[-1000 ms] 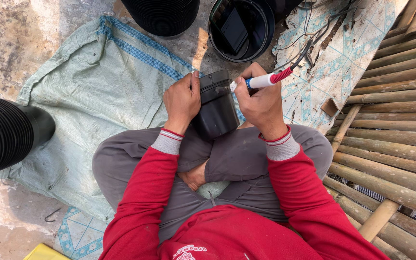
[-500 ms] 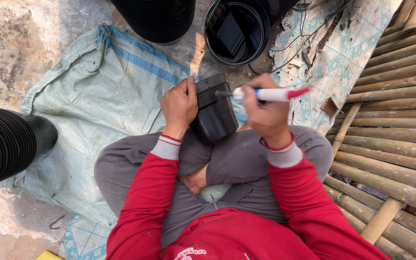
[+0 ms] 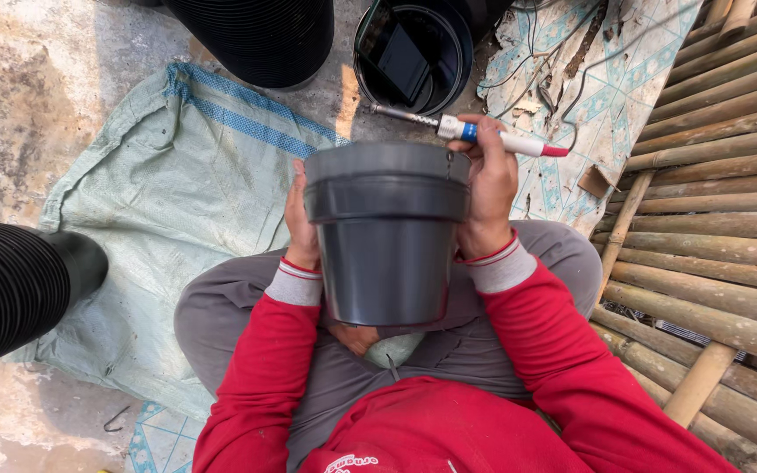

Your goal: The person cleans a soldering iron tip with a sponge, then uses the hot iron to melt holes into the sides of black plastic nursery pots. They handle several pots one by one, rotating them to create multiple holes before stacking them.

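Rough concrete floor [image 3: 37, 79] forms the work area, with a pale woven sack [image 3: 159, 193] spread on it and a bamboo-pole platform [image 3: 720, 236] to the right of the seated person. A dark grey plastic flower pot [image 3: 385, 236] is held up over the lap, turned so its rim points away from the camera and its base towards the body. The left hand [image 3: 298, 219] is closed against the pot's left wall, mostly masked by it. The right hand [image 3: 488, 188] presses the pot's right wall with palm and lower fingers while the upper fingers are curled round a pen-shaped tool [image 3: 475, 133] with a metal tip, white barrel, blue band and red end, lying just beyond the pot's rim. Beyond the pot sit a black bucket [image 3: 413, 52] holding a dark flat item, and a stack of black ribbed pots [image 3: 256, 35]; a second ribbed stack [image 3: 10, 289] lies left of the pot. Risk assessment: the right hand serves two objects at once, so either the tool or the pot could slip, and a fall onto the concrete could crack the pot. The metal tip may be hot or sharp, though this cannot be confirmed. Not verifiable: the pot's interior and base, the left fingers, the bucket's contents, and the cables on the patterned sheet [image 3: 606, 79].
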Tool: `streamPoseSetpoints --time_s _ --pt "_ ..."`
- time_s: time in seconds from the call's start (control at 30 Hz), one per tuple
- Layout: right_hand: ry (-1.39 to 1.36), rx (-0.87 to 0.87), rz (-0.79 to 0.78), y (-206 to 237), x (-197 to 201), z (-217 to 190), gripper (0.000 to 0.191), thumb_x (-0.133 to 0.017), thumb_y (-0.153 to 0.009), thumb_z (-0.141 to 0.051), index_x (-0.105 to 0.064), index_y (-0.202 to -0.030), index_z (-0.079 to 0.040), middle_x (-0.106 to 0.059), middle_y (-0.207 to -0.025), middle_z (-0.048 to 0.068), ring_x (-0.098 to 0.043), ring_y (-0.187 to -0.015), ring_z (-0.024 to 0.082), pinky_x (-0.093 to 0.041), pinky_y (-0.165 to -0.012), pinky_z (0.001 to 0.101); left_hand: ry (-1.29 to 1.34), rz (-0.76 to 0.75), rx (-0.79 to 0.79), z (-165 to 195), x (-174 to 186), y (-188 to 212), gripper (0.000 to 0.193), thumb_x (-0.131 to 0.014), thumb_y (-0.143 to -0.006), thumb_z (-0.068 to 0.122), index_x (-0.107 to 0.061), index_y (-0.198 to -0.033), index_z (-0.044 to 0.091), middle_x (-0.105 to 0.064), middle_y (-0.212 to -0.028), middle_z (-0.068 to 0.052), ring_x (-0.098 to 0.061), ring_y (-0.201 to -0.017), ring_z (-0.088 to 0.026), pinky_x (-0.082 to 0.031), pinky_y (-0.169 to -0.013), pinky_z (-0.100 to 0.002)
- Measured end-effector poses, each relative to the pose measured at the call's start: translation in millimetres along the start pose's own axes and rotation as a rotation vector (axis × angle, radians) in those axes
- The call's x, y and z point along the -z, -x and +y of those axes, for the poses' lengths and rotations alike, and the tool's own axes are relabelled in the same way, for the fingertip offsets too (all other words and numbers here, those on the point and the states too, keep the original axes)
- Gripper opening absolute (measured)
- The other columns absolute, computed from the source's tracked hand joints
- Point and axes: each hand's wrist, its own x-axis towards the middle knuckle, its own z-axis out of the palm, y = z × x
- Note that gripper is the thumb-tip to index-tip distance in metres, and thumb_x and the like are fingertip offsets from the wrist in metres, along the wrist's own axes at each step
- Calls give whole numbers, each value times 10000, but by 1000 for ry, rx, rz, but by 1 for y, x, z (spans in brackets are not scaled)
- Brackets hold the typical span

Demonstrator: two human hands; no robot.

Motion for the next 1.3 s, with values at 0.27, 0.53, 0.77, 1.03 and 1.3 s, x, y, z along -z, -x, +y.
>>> streamPoseSetpoints --time_s 0.27,0.53,0.77,1.03,1.3 --pt "483 317 -173 18 -10 -19 143 -555 -1123 -111 -605 -1122 23 -597 -773 37 -543 -657 89 -425 -599 220 -735 -333 -408 81 -37 -13 517 -325 -1170 361 -586 -950 -29 -603 -928 -179 -565 -897 -349 -427 -827 -440" --pt "490 376 -244 16 -14 -27 116 -560 -1109 -78 -598 -1138 28 -669 -936 65 -649 -760 108 -534 -705 242 -851 0 -140 23 -26 5 421 -469 -1123 193 -460 -751 -4 -448 -650 -162 -455 -597 -332 -339 -594 -444" --pt "794 542 -243 33 -1 -44 134 -633 -1033 -93 -669 -1032 36 -658 -867 71 -575 -747 106 -460 -660 234 -1088 135 86 8 -14 -7 508 -493 -1111 308 -504 -689 26 -464 -563 -157 -435 -470 -322 -326 -509 -449" --pt "843 545 -310 40 -9 -45 93 -625 -982 -61 -668 -981 21 -642 -795 67 -596 -704 111 -471 -628 246 -1301 154 -48 -4 -16 -16 494 -494 -1101 353 -653 -725 75 -590 -588 -127 -550 -494 -320 -376 -489 -445" --pt "884 470 -346 37 -18 -34 55 -641 -955 -24 -666 -962 25 -636 -704 43 -577 -615 92 -451 -583 252 -1291 81 116 -12 -11 -21 513 -493 -1094 373 -672 -711 83 -599 -558 -123 -559 -457 -311 -391 -478 -449"
